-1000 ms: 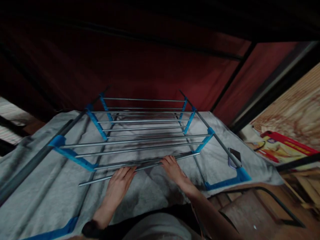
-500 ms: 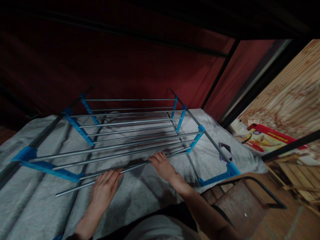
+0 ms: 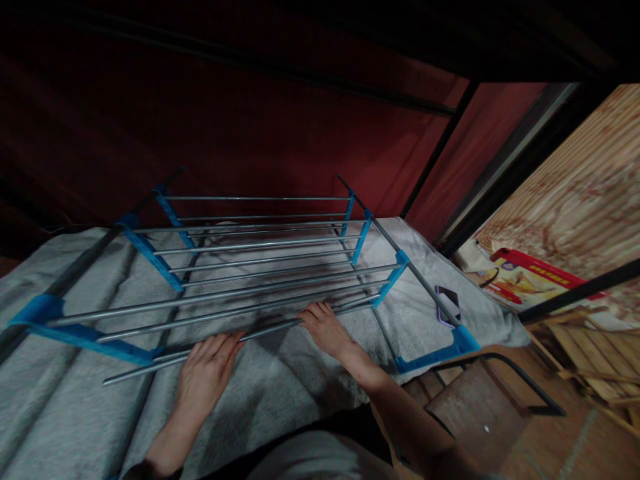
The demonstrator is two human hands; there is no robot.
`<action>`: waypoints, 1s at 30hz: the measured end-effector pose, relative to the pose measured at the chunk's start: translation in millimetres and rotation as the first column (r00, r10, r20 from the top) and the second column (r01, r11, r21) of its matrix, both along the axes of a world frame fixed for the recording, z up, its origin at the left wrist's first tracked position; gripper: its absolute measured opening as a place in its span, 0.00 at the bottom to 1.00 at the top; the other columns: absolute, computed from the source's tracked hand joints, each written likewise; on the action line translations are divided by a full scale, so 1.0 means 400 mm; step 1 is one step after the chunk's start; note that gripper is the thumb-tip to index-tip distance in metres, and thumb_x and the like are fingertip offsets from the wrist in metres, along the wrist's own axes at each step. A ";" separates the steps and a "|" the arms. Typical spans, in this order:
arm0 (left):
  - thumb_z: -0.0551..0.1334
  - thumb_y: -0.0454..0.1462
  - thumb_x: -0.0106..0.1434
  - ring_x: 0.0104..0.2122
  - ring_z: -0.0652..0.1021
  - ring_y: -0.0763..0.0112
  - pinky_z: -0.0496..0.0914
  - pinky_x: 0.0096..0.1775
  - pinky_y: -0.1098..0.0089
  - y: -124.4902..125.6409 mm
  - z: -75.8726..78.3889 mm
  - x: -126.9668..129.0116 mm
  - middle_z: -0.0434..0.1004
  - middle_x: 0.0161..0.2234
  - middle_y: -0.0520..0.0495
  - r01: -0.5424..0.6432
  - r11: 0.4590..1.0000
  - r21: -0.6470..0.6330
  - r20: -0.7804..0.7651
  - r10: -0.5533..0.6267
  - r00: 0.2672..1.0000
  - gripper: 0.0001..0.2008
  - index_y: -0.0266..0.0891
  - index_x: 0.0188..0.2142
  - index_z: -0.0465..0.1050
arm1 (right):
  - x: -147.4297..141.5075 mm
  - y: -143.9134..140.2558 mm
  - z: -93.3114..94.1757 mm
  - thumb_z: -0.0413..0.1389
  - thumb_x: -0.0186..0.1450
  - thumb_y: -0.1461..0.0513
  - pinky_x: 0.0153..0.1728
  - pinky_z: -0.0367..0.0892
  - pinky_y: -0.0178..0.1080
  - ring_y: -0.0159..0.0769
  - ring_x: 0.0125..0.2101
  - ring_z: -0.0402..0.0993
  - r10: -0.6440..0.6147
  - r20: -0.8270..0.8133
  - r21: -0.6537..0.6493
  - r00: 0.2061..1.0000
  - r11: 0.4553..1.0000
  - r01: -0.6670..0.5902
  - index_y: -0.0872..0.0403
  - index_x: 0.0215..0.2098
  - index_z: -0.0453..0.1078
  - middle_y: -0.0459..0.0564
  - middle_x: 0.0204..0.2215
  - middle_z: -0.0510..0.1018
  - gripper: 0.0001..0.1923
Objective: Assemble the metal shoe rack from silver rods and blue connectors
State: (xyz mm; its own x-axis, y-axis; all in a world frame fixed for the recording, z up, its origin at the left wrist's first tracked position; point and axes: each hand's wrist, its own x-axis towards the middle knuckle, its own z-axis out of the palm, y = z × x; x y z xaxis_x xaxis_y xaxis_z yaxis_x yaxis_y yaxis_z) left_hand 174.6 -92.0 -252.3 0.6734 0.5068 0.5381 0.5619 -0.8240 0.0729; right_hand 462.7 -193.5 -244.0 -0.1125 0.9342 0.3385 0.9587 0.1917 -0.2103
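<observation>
Both hands rest fingers-down on the nearest loose steel rod point(image 3: 240, 339) of the drying rack point(image 3: 260, 263), left hand point(image 3: 206, 373) spread flat, right hand point(image 3: 325, 328) curled lightly over it. Since a moment ago the rod's left end has edged slightly closer to the blue bracket point(image 3: 85, 333) above the grey towel point(image 3: 60, 407).

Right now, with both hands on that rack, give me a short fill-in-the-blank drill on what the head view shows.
1. Both hands, left hand and right hand, rest on a loose ____ rod.
2. The drying rack's plastic brackets are coloured ____.
3. The rack stands on a ____ towel-like cloth.
4. The dark phone lies near the ____ hand.

Missing words: metal; blue; grey; right
</observation>
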 end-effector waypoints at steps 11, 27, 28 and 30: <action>0.50 0.46 0.76 0.38 0.79 0.57 0.68 0.41 0.60 0.017 0.010 0.002 0.83 0.40 0.44 0.014 0.999 -0.030 0.021 -0.014 1.000 0.20 0.41 0.50 0.77 | 0.000 0.013 0.018 0.56 0.74 0.64 0.53 0.68 0.46 0.42 0.48 0.70 -0.002 0.021 -0.024 1.000 1.000 0.002 0.52 0.53 0.74 0.52 0.47 0.77 0.10; 0.51 0.45 0.76 0.37 0.79 0.57 0.67 0.40 0.60 0.013 0.023 0.009 0.82 0.38 0.44 0.019 0.999 -0.043 0.016 -0.018 1.000 0.19 0.41 0.50 0.78 | 0.013 0.005 0.013 0.57 0.74 0.62 0.52 0.69 0.46 0.42 0.47 0.71 0.004 0.009 -0.003 1.000 1.000 -0.004 0.52 0.53 0.74 0.51 0.46 0.78 0.10; 0.51 0.45 0.76 0.37 0.79 0.57 0.67 0.40 0.60 0.016 0.021 0.010 0.82 0.38 0.44 0.022 0.999 -0.048 0.017 -0.022 1.000 0.19 0.40 0.50 0.78 | 0.013 0.004 0.015 0.57 0.74 0.63 0.53 0.69 0.46 0.42 0.47 0.71 -0.002 0.006 -0.008 1.000 1.000 0.002 0.52 0.52 0.74 0.52 0.46 0.78 0.10; 0.51 0.44 0.76 0.37 0.78 0.57 0.67 0.39 0.59 0.020 0.020 0.016 0.82 0.38 0.44 0.023 0.998 -0.051 0.018 -0.022 1.000 0.19 0.40 0.50 0.78 | 0.008 0.001 0.022 0.56 0.75 0.63 0.54 0.69 0.48 0.42 0.48 0.71 -0.009 -0.009 -0.016 1.000 1.000 0.009 0.52 0.53 0.74 0.53 0.47 0.78 0.10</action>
